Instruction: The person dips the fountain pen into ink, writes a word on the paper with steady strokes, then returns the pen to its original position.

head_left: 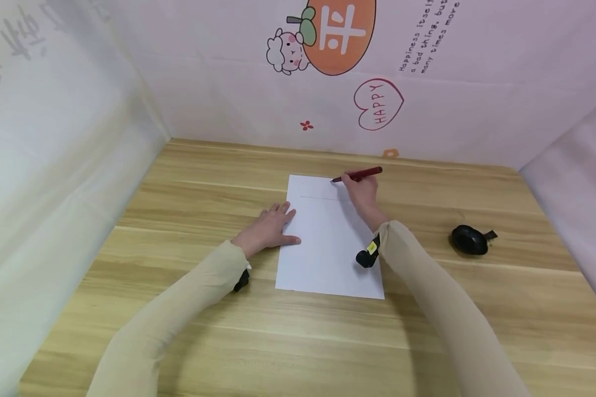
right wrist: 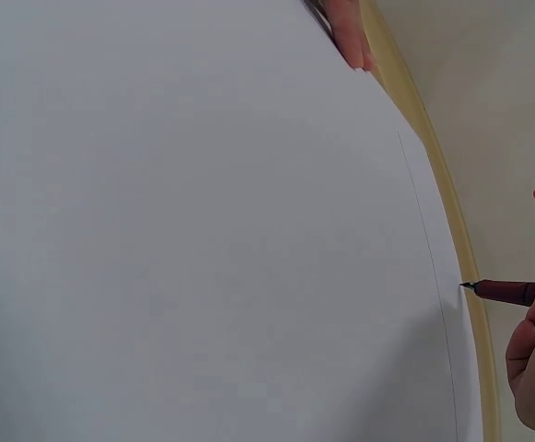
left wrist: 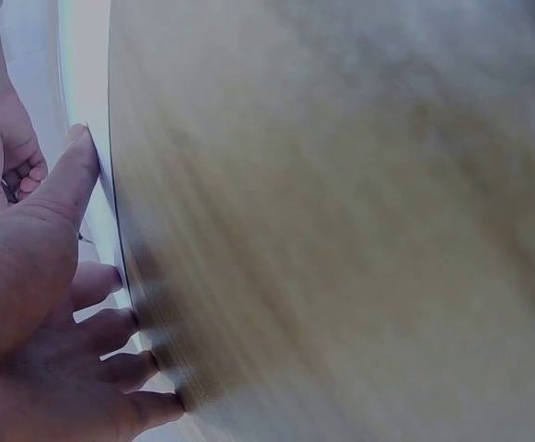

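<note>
A white sheet of paper point(head_left: 328, 242) lies on the wooden table, with one thin line drawn across its upper part. My right hand point(head_left: 362, 193) pinches a dark red pen point(head_left: 370, 172) near the paper's top edge, above the drawn line. In the right wrist view the pen's dark tip point(right wrist: 467, 284) is right at the sheet, between the line and the far edge. On the sheet's left edge rests my left hand point(head_left: 270, 227), fingers spread and thumb on the paper. The left wrist view shows these fingers point(left wrist: 110, 327) stretched along the edge.
A small black pan-shaped object point(head_left: 469, 240) sits on the wooden table point(head_left: 203, 198) to the right of my right arm. Behind the table stands a white printed cloth wall point(head_left: 228, 82), and white cloth hangs at both sides. A black camera point(head_left: 365, 258) is strapped to my right wrist.
</note>
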Demonstrator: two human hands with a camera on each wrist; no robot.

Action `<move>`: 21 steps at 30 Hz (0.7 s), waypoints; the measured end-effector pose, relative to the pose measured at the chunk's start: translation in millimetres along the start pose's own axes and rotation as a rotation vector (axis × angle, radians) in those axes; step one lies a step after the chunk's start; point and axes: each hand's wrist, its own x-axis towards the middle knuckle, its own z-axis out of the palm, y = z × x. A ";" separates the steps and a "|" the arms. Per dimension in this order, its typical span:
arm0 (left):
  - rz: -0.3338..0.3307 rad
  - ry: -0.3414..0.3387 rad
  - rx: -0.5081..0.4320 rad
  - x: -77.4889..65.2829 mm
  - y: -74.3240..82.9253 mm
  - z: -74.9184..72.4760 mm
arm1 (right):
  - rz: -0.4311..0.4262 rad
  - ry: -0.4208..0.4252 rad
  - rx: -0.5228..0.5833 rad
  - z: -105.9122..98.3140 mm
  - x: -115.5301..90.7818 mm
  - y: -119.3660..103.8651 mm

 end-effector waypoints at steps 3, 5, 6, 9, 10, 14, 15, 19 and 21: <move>-0.001 -0.002 0.000 -0.2 0.1 -0.2 | 0.015 -0.005 0.006 0.0 -0.3 0.5; -0.001 0.003 0.001 -0.2 0.0 0.1 | 0.020 -0.007 0.005 -0.2 -0.7 0.8; -0.002 0.006 0.001 -0.1 -0.1 0.2 | 0.020 -0.008 0.003 -0.3 -0.6 0.9; 0.000 0.014 0.003 0.2 0.2 0.9 | 0.017 -0.010 -0.008 -1.4 -1.0 2.2; 0.000 0.016 0.004 0.4 0.2 1.1 | 0.016 -0.011 -0.012 -1.7 -1.1 2.7; -0.001 0.014 0.002 0.8 0.5 1.4 | 0.018 -0.017 -0.015 -3.3 -2.5 3.3; -0.002 0.012 0.003 0.8 0.7 1.4 | 0.019 -0.018 -0.012 -3.5 -2.9 3.5; -0.005 0.005 0.005 0.6 1.3 1.1 | 0.014 -0.012 0.006 -4.0 -4.4 4.1; -0.005 0.004 0.007 0.6 1.4 1.0 | 0.017 -0.009 0.015 -4.0 -5.0 4.3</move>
